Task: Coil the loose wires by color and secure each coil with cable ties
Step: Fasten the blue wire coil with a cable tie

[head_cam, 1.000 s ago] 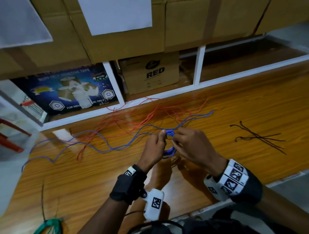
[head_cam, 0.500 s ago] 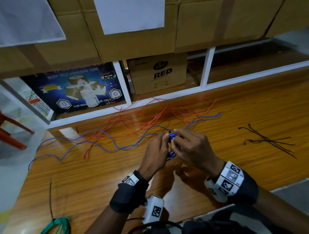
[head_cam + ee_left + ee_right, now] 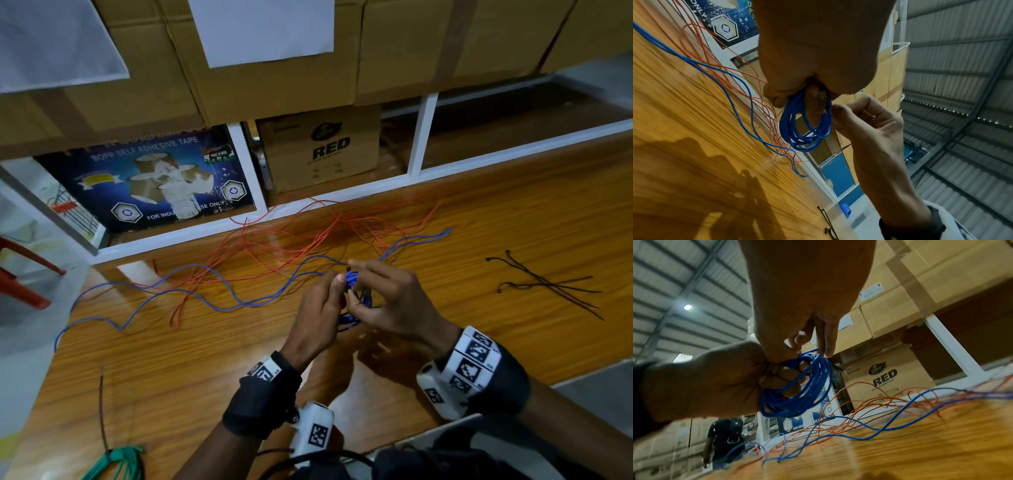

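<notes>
Two hands meet above the wooden table [image 3: 513, 212]. Loose red wires [image 3: 308, 236] sprawl at its far side, with trailing blue wires [image 3: 191, 291] running left. Black cable ties [image 3: 548, 284] lie well apart to the right. The left hand [image 3: 318, 315] has its fingers curled through the blue coil [image 3: 807, 126]; the right hand [image 3: 394, 301] pinches the coil's top strands.

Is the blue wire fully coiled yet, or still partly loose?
Partly loose. The left hand holds a small blue coil, but long blue wire trails across the table.
</notes>
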Available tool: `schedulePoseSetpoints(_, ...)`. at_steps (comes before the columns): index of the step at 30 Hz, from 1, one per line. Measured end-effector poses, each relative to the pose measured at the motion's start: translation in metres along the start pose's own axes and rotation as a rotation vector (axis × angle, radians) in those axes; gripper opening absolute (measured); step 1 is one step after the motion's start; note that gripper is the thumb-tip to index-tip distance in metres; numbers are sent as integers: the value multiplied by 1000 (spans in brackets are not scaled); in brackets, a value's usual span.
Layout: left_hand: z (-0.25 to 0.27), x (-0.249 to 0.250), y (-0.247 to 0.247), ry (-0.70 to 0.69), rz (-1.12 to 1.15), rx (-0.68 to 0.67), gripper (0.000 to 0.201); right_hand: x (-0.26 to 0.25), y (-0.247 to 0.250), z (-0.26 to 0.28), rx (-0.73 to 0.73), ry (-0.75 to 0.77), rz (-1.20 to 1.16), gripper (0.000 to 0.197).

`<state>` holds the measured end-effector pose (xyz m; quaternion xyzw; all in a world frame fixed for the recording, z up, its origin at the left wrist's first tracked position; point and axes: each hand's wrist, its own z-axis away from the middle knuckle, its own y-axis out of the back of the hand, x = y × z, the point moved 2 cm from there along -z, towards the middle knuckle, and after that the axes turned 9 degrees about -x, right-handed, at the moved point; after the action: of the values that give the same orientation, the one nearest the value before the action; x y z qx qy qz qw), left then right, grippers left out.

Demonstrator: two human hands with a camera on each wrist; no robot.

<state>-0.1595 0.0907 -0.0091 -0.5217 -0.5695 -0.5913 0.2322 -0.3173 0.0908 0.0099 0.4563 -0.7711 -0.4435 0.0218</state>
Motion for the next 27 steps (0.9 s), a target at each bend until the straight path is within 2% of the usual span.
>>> schedulePoseSetpoints(4, 2, 3, -2, -13, 41, 7, 36, 0, 11, -7, -31, -99, -188, 8)
schedulePoseSetpoints(7, 3, 1, -3, 5, 46, 29, 38, 4, 16, -8, -90, -288, -537, 17)
schedulePoseSetpoints(9, 4, 1, -4, 19, 63, 32, 37, 12, 18, -11, -91, -472, -843, 35)
schedulePoseSetpoints(11, 5, 1, -4, 22, 84, 29, 37, 18, 18, -16, -113, -635, -1122, 62)
schedulePoseSetpoints(13, 7, 2, -4, 14, 93, 26, 39, 24, 20, -20, -112, -743, -1305, 70)
schedulePoseSetpoints(15, 9, 4, -3, 4, 101, 16, 41, 29, 23, -22, -126, -765, -1259, 47)
schedulePoseSetpoints(17, 10, 6, -3, -5, 100, 10, 42, 30, 23, -22, -220, -684, -1005, 17)
schedulePoseSetpoints(19, 10, 8, -3, 0, 95, 2, 40, 31, 20, -19, -302, -600, -881, 14)
schedulePoseSetpoints(23, 12, 10, -4, -10, 74, -21, 31, 32, 24, -22, -354, -597, -878, 15)
schedulePoseSetpoints(27, 12, 12, -5, 11, 121, -47, 36, 33, 17, -25, -395, -567, -816, 13)
